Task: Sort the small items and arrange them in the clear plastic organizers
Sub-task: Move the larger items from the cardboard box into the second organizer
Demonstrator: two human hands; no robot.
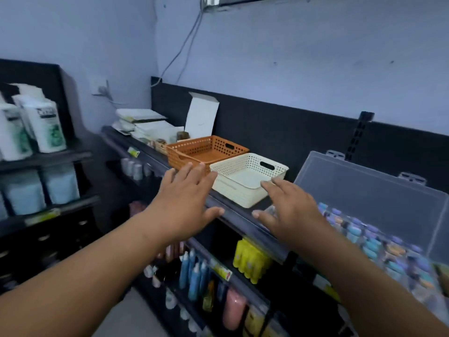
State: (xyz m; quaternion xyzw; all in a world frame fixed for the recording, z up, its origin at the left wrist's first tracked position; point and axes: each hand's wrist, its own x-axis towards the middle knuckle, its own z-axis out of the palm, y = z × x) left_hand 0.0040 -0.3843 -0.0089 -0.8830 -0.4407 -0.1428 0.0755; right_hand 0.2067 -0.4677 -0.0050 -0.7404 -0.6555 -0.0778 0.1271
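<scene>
Okay, hands at the shelf [239, 216] front edge.
I see left hand [184, 198] and right hand [291, 210] either side of the white basket [247, 183], fingers [188, 170] spread, holding nothing.

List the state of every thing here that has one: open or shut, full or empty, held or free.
Clear plastic organizer box: lid open, tilted back; small pastel items inside.
Orange perforated plastic basket: looks empty, upright on shelf.
Cream perforated plastic basket: empty, upright beside the orange one.
White cardboard box: top flap open.
Left hand: open, fingers spread, holding nothing.
Right hand: open, holding nothing.
</scene>
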